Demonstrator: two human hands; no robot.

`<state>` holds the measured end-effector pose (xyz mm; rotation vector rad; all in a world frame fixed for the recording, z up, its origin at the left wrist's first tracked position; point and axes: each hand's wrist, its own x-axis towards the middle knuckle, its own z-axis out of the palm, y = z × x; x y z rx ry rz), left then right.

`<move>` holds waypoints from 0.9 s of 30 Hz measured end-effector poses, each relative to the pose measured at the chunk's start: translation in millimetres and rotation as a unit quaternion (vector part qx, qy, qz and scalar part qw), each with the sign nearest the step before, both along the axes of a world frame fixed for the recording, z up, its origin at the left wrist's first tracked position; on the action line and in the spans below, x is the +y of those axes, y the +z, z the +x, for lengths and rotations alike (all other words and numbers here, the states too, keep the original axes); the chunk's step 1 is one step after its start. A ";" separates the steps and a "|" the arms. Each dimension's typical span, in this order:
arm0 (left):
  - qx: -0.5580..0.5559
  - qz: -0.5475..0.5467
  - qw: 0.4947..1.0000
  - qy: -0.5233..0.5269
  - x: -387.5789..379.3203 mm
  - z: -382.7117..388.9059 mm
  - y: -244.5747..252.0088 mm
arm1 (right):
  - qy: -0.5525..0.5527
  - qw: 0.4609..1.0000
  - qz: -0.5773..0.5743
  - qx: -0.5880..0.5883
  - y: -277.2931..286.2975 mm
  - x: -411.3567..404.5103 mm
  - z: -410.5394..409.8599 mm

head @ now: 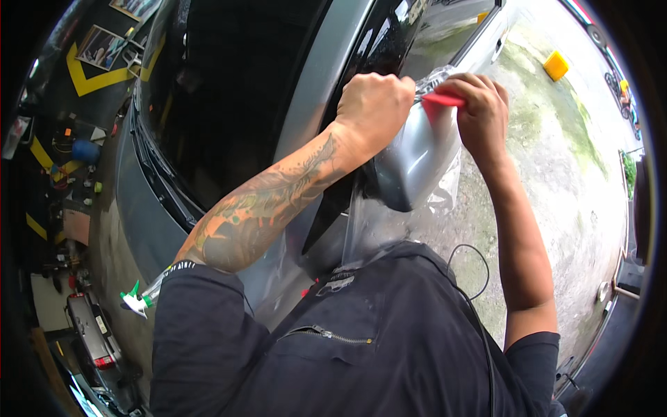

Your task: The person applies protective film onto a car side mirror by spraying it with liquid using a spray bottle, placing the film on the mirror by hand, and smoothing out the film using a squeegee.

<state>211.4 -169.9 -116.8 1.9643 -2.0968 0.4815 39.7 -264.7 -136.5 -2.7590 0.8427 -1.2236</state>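
A silver-grey side mirror housing (409,172) of a car stands out in front of me, with clear plastic film (447,182) draped over and around it. My left hand (376,112) is closed in a fist at the mirror's upper side, pinching a gathered edge of the film; its fingertips are hidden. In my right hand (482,107) is a red squeegee (443,99), its flat blade close to the film and reflected in the housing. Both hands are raised, nearly side by side, over the mirror.
The car's windshield (234,78) and wiper (156,177) lie to the left. A spray bottle (138,301) with a green-and-white trigger is by my left sleeve. A black cable (487,271) loops beside me. A yellow container (556,65) stands on the concrete floor (568,187).
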 end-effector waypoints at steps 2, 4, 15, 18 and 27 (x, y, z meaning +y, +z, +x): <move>-0.009 0.002 1.000 0.012 -1.6 4.1 -0.1 | 0.028 0.999 -0.006 -0.023 0.7 19.7 -7.1; -0.026 0.012 1.000 0.009 3.2 1.7 -3.2 | 0.081 0.996 -0.006 -0.024 1.6 59.3 -21.6; -0.026 -0.009 1.000 -0.012 -1.9 -0.1 -1.3 | -0.044 0.999 0.018 0.025 -1.5 -6.8 4.6; -0.015 -0.013 1.000 0.005 -3.3 7.4 -5.8 | 0.010 0.999 -0.006 -0.034 -6.9 22.6 -0.8; -0.031 -0.001 1.000 -0.006 -5.8 -0.1 3.0 | -0.054 0.998 0.012 -0.033 -9.4 -1.4 4.8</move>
